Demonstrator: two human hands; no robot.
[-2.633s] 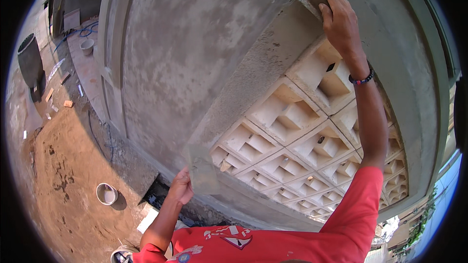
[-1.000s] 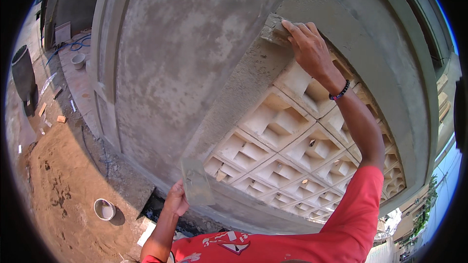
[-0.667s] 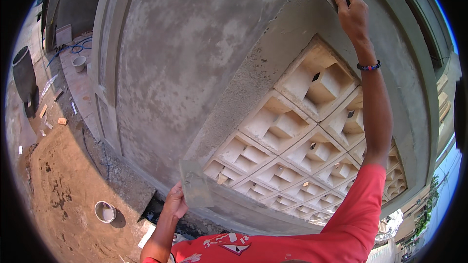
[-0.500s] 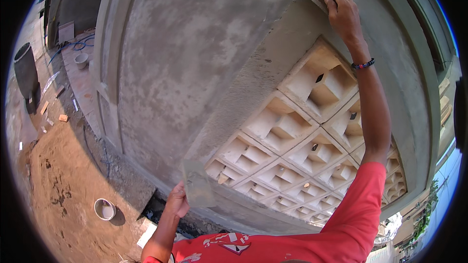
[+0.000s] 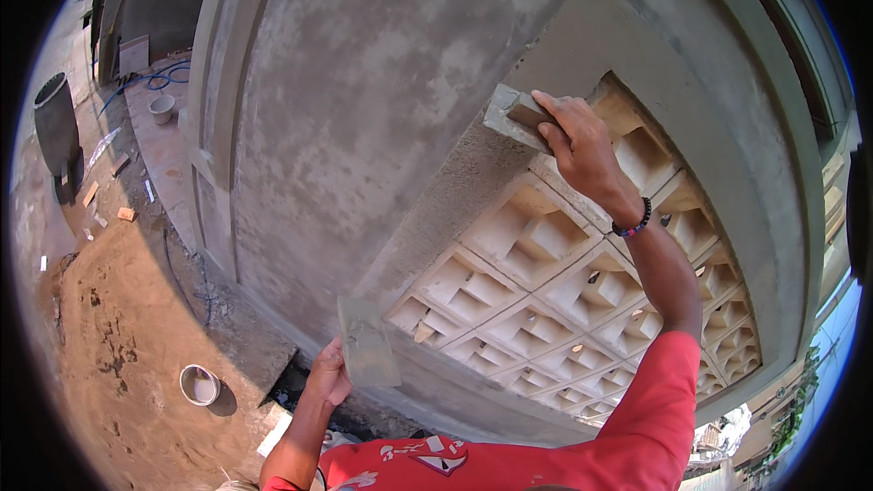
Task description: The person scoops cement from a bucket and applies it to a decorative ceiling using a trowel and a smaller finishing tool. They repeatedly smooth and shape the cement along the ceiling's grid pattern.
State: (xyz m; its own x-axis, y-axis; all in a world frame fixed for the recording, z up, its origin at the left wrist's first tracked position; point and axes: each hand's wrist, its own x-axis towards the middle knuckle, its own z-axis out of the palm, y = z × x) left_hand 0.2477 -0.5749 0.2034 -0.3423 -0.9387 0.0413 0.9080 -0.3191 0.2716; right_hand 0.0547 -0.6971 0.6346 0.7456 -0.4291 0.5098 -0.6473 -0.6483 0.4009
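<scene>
My right hand [image 5: 589, 150] grips the brown handle of a plastering float [image 5: 512, 118], its fingers wrapped round it. The float's mortar-smeared plate lies against the grey band of plaster [image 5: 455, 191] beside an opening filled with pale vent blocks [image 5: 527, 232]. Above the float the band looks smooth; below it the surface is rough and grainy. Low in front of me, my left hand [image 5: 329, 375] holds a flat grey-green board [image 5: 369, 345] by its edge. That board stands apart from the float, near the opening's lower corner.
The large grey wall [image 5: 364, 82] has a raised pillar edge on its left. On the sandy ground [image 5: 127, 327] stands a white bucket [image 5: 199, 385]. Farther off are a tall dark cylinder [image 5: 56, 123], a small pale bucket [image 5: 161, 109], a blue hose [image 5: 159, 80] and broken brick pieces.
My right hand has drawn the float down and to the left along the band, leaving smoother plaster behind it. My left hand and its board have barely moved.
</scene>
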